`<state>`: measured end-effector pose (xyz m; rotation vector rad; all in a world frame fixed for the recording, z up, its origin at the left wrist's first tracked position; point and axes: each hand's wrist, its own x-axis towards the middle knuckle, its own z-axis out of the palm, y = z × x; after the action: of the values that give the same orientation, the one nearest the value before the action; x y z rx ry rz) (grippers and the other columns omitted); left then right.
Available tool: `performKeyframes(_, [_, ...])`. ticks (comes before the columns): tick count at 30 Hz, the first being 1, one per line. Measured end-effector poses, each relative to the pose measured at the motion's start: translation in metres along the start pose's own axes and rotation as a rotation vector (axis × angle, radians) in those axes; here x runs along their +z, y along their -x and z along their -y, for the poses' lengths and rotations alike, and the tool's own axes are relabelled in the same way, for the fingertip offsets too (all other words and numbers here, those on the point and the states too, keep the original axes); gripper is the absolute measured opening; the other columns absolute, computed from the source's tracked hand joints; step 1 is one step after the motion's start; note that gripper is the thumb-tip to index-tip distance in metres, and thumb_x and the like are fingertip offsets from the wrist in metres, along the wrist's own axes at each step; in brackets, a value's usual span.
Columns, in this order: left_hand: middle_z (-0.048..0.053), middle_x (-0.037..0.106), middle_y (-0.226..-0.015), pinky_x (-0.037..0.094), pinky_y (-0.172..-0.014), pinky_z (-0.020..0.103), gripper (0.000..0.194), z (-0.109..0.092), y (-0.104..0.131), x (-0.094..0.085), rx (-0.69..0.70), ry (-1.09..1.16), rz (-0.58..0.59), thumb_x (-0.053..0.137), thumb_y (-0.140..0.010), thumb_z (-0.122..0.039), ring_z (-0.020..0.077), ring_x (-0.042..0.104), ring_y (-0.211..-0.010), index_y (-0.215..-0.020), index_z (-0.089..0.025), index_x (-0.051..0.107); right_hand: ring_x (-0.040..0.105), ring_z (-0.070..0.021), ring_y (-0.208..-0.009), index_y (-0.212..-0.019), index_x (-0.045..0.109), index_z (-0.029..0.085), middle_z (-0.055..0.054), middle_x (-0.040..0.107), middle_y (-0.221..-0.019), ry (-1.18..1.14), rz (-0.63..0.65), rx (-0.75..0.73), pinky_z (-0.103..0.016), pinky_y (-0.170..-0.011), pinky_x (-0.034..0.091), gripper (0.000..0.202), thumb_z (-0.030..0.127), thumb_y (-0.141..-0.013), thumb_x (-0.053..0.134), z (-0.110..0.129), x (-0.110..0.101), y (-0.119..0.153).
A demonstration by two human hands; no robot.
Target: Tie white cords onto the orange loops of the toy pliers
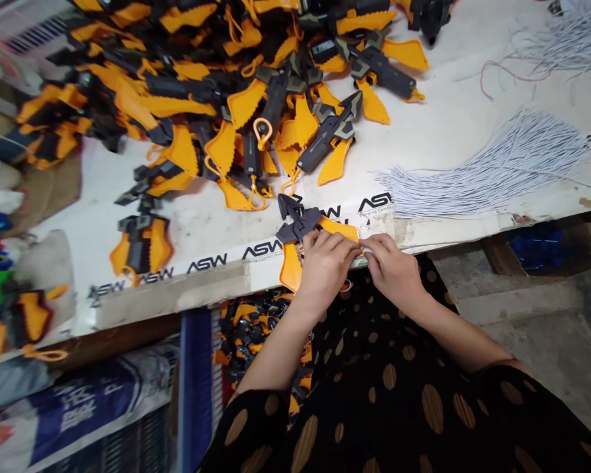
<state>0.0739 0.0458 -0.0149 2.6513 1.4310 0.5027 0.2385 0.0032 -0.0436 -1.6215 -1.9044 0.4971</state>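
At the table's front edge, my left hand (328,266) is closed over an orange and dark grey plastic toy (299,223), whose grey pointed end and orange wings stick out beyond my fingers. My right hand (394,270) touches the toy's right side, its thumb and fingers pinched close to my left fingertips. What lies in that pinch is too small to make out. Behind my hands, more such toys (329,135) lie in a large pile. A bundle of thin white ties (492,167) lies to the right on the table.
The white-covered table (236,253) has printed lettering along its front. One toy (138,243) lies apart on the left. Below the edge are a blue crate (196,381), a heap of toys (249,335) and a box with blue pieces (542,248). More white ties (571,39) lie at the upper right.
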Motion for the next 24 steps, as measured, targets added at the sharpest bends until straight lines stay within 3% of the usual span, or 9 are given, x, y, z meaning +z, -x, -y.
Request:
performKeyframes(2, [0.007, 0.074, -0.105, 0.038, -0.097, 0.047, 0.016, 0.004, -0.001, -0.001, -0.024, 0.042, -0.022, 0.059, -0.098, -0.035, 0.0264, 0.061, -0.103, -0.096, -0.025, 0.072, 0.067, -0.0147, -0.074, -0.12, 0.067, 0.024, -0.004, 0.069, -0.121, 0.038, -0.004, 0.032, -0.025, -0.051, 0.044, 0.026, 0.028, -0.103, 0.048, 0.004, 0.002, 0.0])
performKeyframes(5, [0.009, 0.065, -0.136, 0.035, -0.108, 0.049, 0.027, 0.009, -0.004, -0.002, -0.037, 0.138, 0.03, 0.054, -0.1, -0.039, 0.0284, 0.054, -0.129, -0.12, -0.026, 0.067, 0.065, -0.0135, -0.067, -0.11, 0.067, 0.024, -0.004, 0.069, -0.118, 0.039, -0.008, 0.07, -0.026, -0.048, 0.041, 0.022, 0.031, -0.104, 0.047, 0.009, 0.005, -0.002])
performKeyframes(9, [0.008, 0.068, -0.133, 0.033, -0.115, 0.045, 0.04, 0.015, -0.006, -0.006, -0.076, 0.299, 0.105, 0.035, -0.107, -0.037, 0.0219, 0.055, -0.129, -0.14, -0.022, 0.053, 0.063, -0.0118, -0.062, -0.103, 0.058, 0.024, -0.004, 0.07, -0.104, -0.383, -0.065, 0.156, -0.023, -0.053, 0.046, 0.016, 0.034, -0.105, 0.045, -0.005, -0.005, -0.004])
performKeyframes(12, [0.007, 0.07, -0.129, 0.034, -0.115, 0.043, 0.042, 0.018, -0.005, -0.01, -0.094, 0.377, 0.098, 0.031, -0.107, -0.037, 0.0199, 0.056, -0.127, -0.141, -0.022, 0.051, 0.057, -0.0099, -0.056, -0.099, 0.045, 0.025, -0.005, 0.067, -0.099, -0.832, -0.301, 0.313, -0.023, -0.048, 0.043, 0.015, 0.039, -0.105, 0.041, -0.038, -0.028, -0.006])
performKeyframes(14, [0.008, 0.07, -0.129, 0.034, -0.117, 0.044, 0.043, 0.019, -0.005, -0.011, -0.086, 0.404, 0.106, 0.031, -0.107, -0.039, 0.0204, 0.055, -0.129, -0.141, -0.021, 0.052, 0.055, -0.0095, -0.058, -0.091, 0.037, 0.026, -0.005, 0.06, -0.089, -0.935, -0.47, 0.349, -0.024, -0.053, 0.044, 0.016, 0.036, -0.105, 0.037, -0.058, -0.045, -0.008])
performKeyframes(16, [0.008, 0.069, -0.13, 0.033, -0.118, 0.046, 0.043, 0.021, -0.005, -0.011, -0.076, 0.412, 0.114, 0.032, -0.107, -0.039, 0.0212, 0.055, -0.129, -0.14, -0.021, 0.052, 0.05, -0.0096, -0.057, -0.087, 0.031, 0.027, -0.002, 0.051, -0.078, -0.935, -0.501, 0.332, -0.024, -0.055, 0.044, 0.02, 0.036, -0.104, 0.036, -0.068, -0.055, -0.008])
performKeyframes(20, [0.01, 0.062, -0.141, 0.036, -0.118, 0.046, 0.041, 0.02, 0.002, -0.012, -0.027, 0.401, 0.024, 0.034, -0.106, -0.037, 0.0213, 0.054, -0.133, -0.138, -0.023, 0.055, 0.051, -0.0111, -0.056, -0.094, 0.043, 0.026, 0.003, 0.052, -0.072, -0.899, -0.375, 0.266, -0.025, -0.054, 0.046, 0.02, 0.043, -0.099, 0.053, -0.045, -0.043, 0.005])
performKeyframes(22, [0.011, 0.057, -0.147, 0.036, -0.117, 0.046, 0.037, 0.014, 0.012, -0.015, 0.043, 0.331, -0.055, 0.039, -0.105, -0.036, 0.0223, 0.05, -0.137, -0.136, -0.025, 0.057, 0.057, -0.0117, -0.058, -0.104, 0.05, 0.025, 0.003, 0.06, -0.073, -0.831, -0.221, 0.204, -0.025, -0.057, 0.05, 0.021, 0.044, -0.098, 0.056, -0.023, -0.03, 0.016])
performKeyframes(24, [0.01, 0.061, -0.142, 0.033, -0.116, 0.049, 0.031, 0.005, 0.024, -0.019, 0.128, 0.209, -0.077, 0.048, -0.103, -0.033, 0.0243, 0.053, -0.133, -0.13, -0.027, 0.061, 0.062, -0.0118, -0.06, -0.108, 0.053, 0.023, 0.002, 0.066, -0.075, -0.738, -0.046, 0.112, -0.025, -0.061, 0.053, 0.022, 0.043, -0.1, 0.055, -0.004, -0.02, 0.024])
